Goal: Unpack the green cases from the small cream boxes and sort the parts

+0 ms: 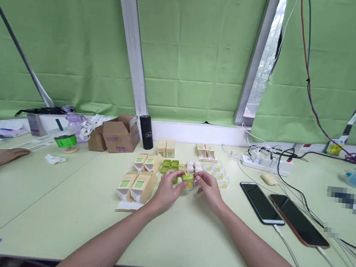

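Observation:
Between my hands is a small green-lidded container [188, 178] with a yellow loop on top and a clear lower part showing yellow. My left hand [166, 190] pinches it from the left, thumb in front. The fingers of my right hand [209, 189] close on its right side. Just behind stand several small green square cups [170, 164], small yellow pieces [182, 166] and pale pink pieces [190, 165]. Clear rounded cups [221, 176] with yellow marks sit behind my right hand. To the left of my left hand lie open kraft paper boxes [143, 185] with green labels.
More kraft boxes [166, 148] stand farther back, near a black bottle [146, 133] and a brown carton [121, 134]. Two phones [262, 203] with cables and a power strip [268, 164] are on the right. Another person's hand [5, 157] rests at far left.

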The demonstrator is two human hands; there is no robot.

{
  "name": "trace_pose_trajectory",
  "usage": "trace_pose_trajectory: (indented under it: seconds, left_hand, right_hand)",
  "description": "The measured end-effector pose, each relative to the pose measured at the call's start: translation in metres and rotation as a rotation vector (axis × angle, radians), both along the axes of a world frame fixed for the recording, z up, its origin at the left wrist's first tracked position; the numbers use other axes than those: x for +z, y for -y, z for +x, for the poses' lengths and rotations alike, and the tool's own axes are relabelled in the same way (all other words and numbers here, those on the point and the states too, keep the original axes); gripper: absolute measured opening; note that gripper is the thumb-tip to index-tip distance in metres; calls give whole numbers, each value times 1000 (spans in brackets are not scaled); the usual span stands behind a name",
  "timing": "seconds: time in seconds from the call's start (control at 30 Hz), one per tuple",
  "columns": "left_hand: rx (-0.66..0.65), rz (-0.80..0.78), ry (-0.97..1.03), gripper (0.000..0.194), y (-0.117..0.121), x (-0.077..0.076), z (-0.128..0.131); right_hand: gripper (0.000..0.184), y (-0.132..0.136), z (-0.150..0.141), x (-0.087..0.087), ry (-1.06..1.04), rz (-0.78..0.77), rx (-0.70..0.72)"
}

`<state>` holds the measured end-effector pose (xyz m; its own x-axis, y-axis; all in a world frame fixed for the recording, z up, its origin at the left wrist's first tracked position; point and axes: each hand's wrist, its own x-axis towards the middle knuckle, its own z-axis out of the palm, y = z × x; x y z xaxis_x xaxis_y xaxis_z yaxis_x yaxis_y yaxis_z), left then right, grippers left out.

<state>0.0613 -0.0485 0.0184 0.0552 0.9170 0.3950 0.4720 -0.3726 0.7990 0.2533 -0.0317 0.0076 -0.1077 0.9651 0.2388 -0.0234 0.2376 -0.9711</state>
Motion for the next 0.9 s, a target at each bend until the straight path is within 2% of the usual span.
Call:
trace_pose_trajectory:
  seconds: [0.2,0.3,0.4,0.53,0.7,0.9]
  left_hand:
    - [55,75,135,39,-4,0,0]
    - [56,91,151,36,-3,-1,0]
    - [2,97,179,33,-2,-2,-1]
    - [-42,96,180,32,-1,-5,-1]
    - [-32,79,160,33,1,-9,1]
    - [-29,50,204,34,3,-8,0]
  right_hand:
    - [43,12,-8,7,-255,-118,188]
    - [42,11,-9,4,-364,-201,260]
    - [36,8,-8,0,-484,-293,302]
    - [18,4,-7,-6,-562,-401,313]
    - [9,3,-9,-8,-575,-434,280]
    - [16,7,-7,-2,-588,-416,320]
